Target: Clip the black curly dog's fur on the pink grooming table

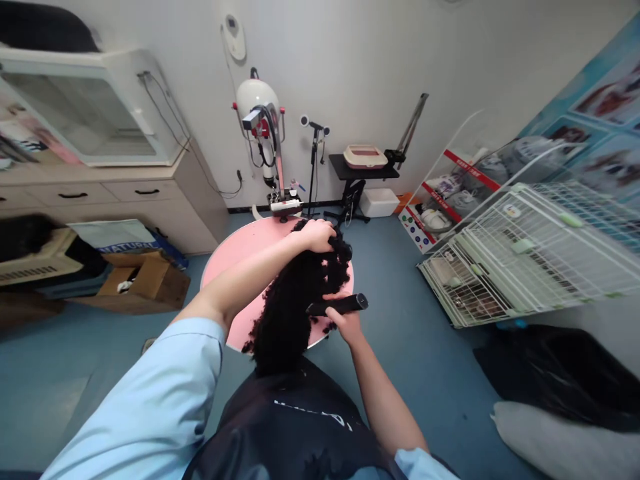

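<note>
A black curly-coated dog [293,300] stands on a round pink table [235,257] right in front of me. My left hand [317,235] is closed on the fur at the dog's far end, around its head. My right hand [346,320] grips a black clipper [340,305], held sideways against the dog's right flank. I wear light blue sleeves and a dark apron [290,427] with dark fur on it.
A white stand dryer [260,113] and a small black side table [363,173] stand at the back wall. White wire cages [530,253] are at right, a cabinet with drawers [100,193] and a cardboard box [150,280] at left. A black bag [555,373] lies at lower right.
</note>
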Available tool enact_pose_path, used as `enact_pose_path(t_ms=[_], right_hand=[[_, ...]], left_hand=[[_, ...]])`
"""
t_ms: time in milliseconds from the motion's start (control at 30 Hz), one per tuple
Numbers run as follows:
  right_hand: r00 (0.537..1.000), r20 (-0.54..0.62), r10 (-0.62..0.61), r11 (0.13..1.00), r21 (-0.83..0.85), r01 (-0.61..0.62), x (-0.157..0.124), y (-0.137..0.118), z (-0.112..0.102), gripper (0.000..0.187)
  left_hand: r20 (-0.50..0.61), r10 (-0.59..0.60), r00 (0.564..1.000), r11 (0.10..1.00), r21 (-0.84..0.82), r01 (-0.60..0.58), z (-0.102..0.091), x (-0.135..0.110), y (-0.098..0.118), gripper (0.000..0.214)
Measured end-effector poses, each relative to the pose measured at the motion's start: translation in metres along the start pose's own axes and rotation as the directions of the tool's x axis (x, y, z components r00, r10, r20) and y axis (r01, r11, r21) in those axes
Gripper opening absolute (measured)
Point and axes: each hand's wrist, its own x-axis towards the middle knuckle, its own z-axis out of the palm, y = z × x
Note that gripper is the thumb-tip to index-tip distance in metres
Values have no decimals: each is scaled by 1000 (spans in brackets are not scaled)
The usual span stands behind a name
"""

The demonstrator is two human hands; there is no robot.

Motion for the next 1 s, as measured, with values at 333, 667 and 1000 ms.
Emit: enact_pose_path(t_ms=[333,667,1000], right_hand=[[963,-112,-244,955,-198,219,81,-40,9,30],[949,-113,-293,951,-138,277,87,-40,-12,29],[971,195,137,979,-175,-103,130,-30,-20,22]], left_hand=[[15,-197,980,955,-225,196,-7,22,-17,33],[5,-222,975,903,-375,208,3,28,-25,27],[-12,-366,930,855,-400,331,7,33,-17,23]])
